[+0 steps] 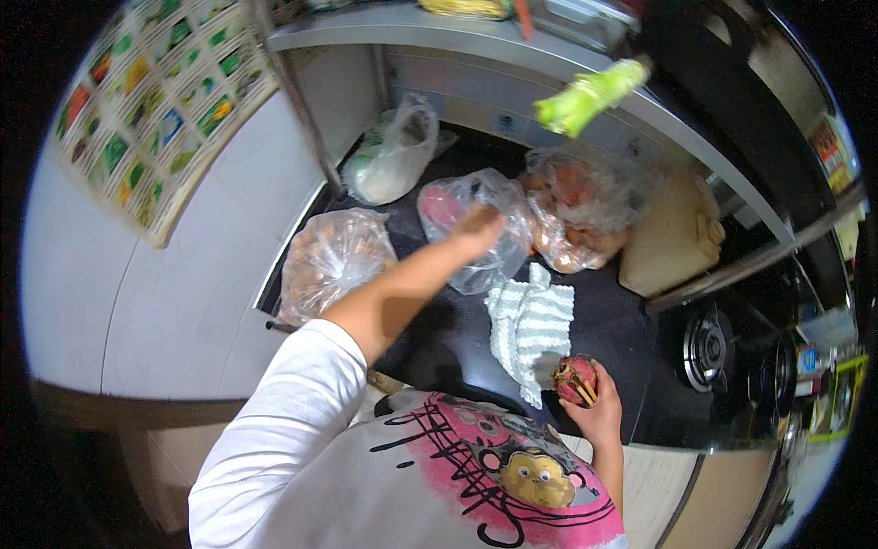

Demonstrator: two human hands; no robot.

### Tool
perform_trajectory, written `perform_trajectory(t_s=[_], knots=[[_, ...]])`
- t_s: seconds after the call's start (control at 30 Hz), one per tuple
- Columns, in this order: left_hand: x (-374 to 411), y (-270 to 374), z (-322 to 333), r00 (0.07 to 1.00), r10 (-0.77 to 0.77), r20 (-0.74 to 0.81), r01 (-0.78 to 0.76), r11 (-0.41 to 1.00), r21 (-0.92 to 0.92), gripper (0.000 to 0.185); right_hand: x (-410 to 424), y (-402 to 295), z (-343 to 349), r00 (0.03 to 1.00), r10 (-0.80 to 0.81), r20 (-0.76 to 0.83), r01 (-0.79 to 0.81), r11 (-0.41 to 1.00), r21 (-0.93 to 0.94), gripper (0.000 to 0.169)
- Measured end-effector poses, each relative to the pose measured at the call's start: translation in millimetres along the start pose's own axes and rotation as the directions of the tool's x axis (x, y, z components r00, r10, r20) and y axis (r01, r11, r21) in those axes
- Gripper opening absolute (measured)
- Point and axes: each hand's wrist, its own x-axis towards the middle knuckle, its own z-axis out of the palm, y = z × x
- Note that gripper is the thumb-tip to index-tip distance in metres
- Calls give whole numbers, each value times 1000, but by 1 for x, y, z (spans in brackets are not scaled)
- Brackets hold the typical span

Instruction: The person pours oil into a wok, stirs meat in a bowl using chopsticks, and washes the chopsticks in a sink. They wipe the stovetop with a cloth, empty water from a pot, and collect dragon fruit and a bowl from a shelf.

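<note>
In my right hand (pixel 595 405) I hold a dragon fruit (pixel 576 379) near the counter's front edge. My left arm stretches across the counter, and my left hand (pixel 478 230) is at a clear plastic bag (pixel 473 274). That hand is blurred and its fingers are partly hidden, so its grip is unclear. Inside the bag, something pink (pixel 441 207) shows through beside the hand. A crumpled cloth (pixel 538 316), striped white and pale green, lies on the black counter (pixel 610 336) between the bag and the dragon fruit.
Filled plastic bags (pixel 333 257) stand left of my forearm, at the back (pixel 391 158) and right (pixel 579 206). A tan sack (pixel 672 237) leans near a gas burner (pixel 706 348). Overhead runs a metal shelf (pixel 425 38); a green vegetable stalk (pixel 590 96) juts past its edge.
</note>
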Motion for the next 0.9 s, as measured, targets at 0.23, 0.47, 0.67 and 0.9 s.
perform_trajectory(t_s=[0.23,0.47,0.67,0.9], knots=[[31,-75,-51,952,-287,111,176,805,566,69,-43,11,0,975,183,-129,-177,983,56,78],[58,-108,-39,849,-264,458,83,922,378,71,-90,-2,20,919,321,-229,-295,945,140,74],[34,-63,-20,731,-81,677,92,996,19,62,-114,-19,28,894,414,-170,-397,909,123,74],[-36,-1,-29,788,-74,611,-296,825,482,60,-97,-34,15,922,318,-221,-295,946,133,76]])
